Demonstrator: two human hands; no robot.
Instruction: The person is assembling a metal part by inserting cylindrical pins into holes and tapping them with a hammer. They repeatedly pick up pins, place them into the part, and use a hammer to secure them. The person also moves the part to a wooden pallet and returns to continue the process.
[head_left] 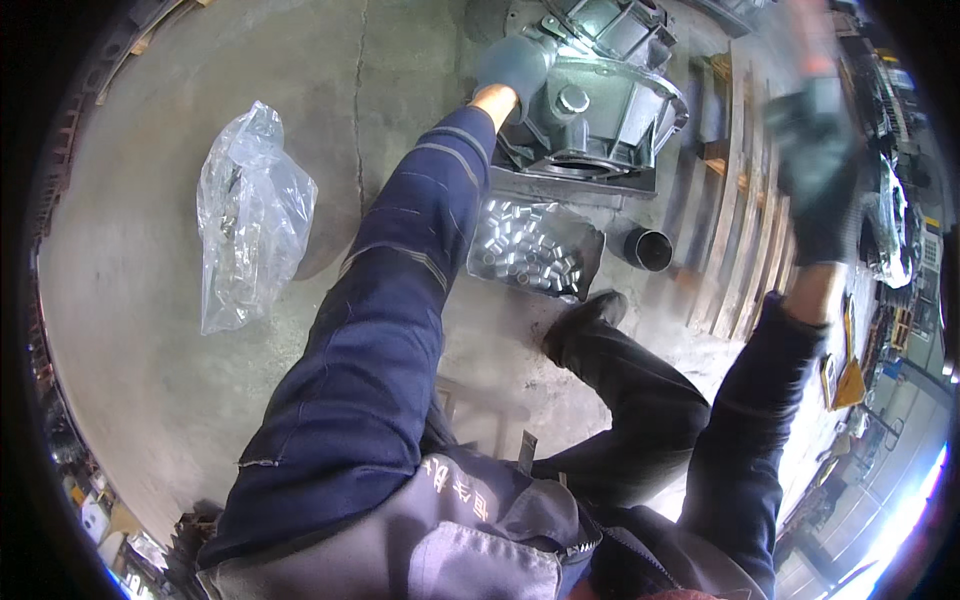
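My left hand [515,70], in a grey glove, reaches to the left edge of a dark cast metal housing [610,115]. Its fingers look closed against a bright spot on the casting, and whatever they pinch is hidden. Raised at the right is my right hand [815,160], in a dark grey-green glove and smeared by motion. A blurred reddish, elongated thing [812,35] sticks out from its far end, with the hand seemingly closed round it. Below the housing, a shallow tray [592,272] holds many short silvery metal sleeves [525,245].
A dark round pipe-like piece [650,250] stands right of the tray, close to my shoe [585,320]. Wooden pallets [735,200] lie on the right. A clear plastic bag [255,220] rests on the concrete floor [130,270] at left. Shelving and yellow items [850,385] line the right rim.
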